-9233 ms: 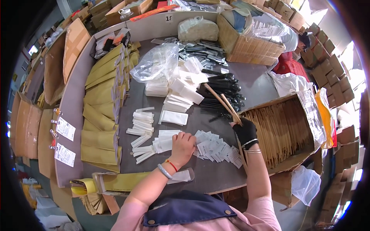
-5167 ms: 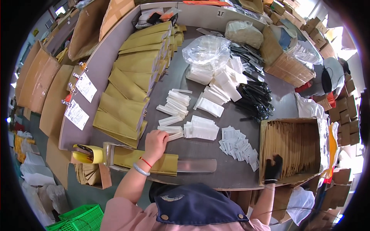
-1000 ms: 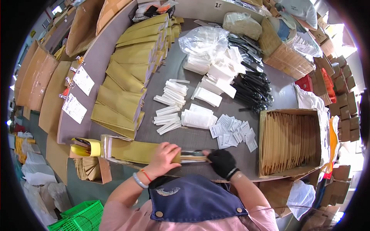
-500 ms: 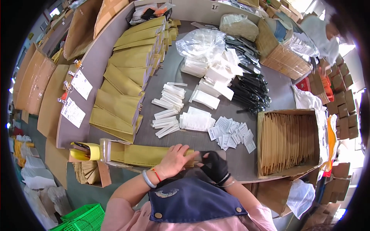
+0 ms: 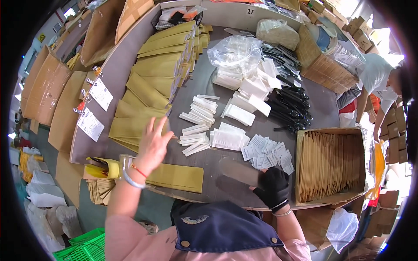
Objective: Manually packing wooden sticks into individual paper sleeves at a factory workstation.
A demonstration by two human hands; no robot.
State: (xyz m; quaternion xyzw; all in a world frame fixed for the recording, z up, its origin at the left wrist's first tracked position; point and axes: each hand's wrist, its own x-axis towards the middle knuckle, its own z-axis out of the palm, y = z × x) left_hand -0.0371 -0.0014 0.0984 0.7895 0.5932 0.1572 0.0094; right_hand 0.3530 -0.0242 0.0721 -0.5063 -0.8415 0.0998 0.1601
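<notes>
With the clock face centred on my view, I have the bare left hand (image 5: 154, 140) at 9 o'clock, its fingers spread over the near end of the pile of mustard-coloured envelopes (image 5: 156, 82). It is blurred, and from out here I cannot tell whether it touches them. A red cord (image 5: 139, 170) and a pale bangle (image 5: 132, 181) ring its wrist.

The right hand (image 5: 273, 187) sits between 4 and 5 o'clock in a black fingerless glove, fingers curled, pinching one end of a flat greyish strip (image 5: 239, 172). The strip points toward 10 o'clock (it is smeared too, so I can't make out its material), and I find it above the table near the front edge.

At 7 o'clock I see a single mustard envelope (image 5: 178, 177) lying flat along that edge. The yellow holder (image 5: 114, 168) is at 8 o'clock.

Small printed cards (image 5: 271, 152) lie just beyond the gloved hand, at 4 o'clock; white packets (image 5: 228, 136) are near the dial's middle, with thin white strips (image 5: 200, 112) toward 11 o'clock. Black bundles (image 5: 289, 106) fill the space between 2 and 3. Past the cards, a cardboard box (image 5: 298, 174) holds brown strips (image 5: 332, 165) packed on edge.
</notes>
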